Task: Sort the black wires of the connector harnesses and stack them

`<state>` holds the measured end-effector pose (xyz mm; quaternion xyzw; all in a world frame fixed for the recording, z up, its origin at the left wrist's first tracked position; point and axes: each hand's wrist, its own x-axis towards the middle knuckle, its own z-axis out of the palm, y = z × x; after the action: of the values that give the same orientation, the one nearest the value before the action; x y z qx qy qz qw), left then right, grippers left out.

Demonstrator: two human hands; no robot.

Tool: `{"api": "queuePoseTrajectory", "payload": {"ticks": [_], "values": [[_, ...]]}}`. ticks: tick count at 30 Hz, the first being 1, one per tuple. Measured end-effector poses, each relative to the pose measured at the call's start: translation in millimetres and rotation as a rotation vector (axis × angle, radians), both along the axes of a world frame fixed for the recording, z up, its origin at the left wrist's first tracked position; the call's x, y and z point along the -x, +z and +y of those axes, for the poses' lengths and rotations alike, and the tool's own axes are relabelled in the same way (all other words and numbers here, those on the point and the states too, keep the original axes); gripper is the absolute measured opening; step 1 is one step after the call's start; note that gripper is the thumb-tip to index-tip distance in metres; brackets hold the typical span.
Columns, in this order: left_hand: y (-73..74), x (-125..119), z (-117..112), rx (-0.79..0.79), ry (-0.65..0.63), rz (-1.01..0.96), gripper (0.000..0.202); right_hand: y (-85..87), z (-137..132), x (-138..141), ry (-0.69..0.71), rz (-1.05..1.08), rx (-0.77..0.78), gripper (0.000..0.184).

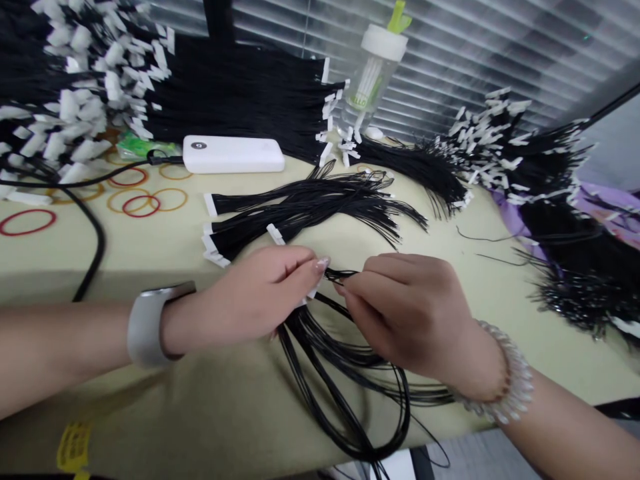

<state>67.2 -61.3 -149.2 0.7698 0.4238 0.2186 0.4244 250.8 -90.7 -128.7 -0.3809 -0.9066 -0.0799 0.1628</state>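
Note:
My left hand (270, 290) is closed round a bundle of black wires (330, 347) near a white connector partly hidden under the fingers. My right hand (405, 310) is closed too, pinching black wire strands that run between the two hands. Below them the rest of the bundle hangs in loose loops toward the table's front edge. Just beyond my hands lie black wire harnesses (300, 210) with white connectors at their left ends and loose wire ends at the right.
A white power bank (233, 155) with a black cable lies at the back left, near red and yellow rubber bands (141, 205). Behind stand a clear bottle (373, 77) and stacked black wires (245, 93). More wire bundles (585, 247) lie at the right.

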Motion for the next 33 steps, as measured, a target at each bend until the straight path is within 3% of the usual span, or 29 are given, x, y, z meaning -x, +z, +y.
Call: {"api": "queuePoseTrajectory", "payload": {"ticks": [33], "values": [[2.6, -2.1, -0.6, 0.034, -0.022, 0.004, 0.036, 3.9, 0.9, -1.3, 0.016, 0.044, 0.09, 0.02]]}}
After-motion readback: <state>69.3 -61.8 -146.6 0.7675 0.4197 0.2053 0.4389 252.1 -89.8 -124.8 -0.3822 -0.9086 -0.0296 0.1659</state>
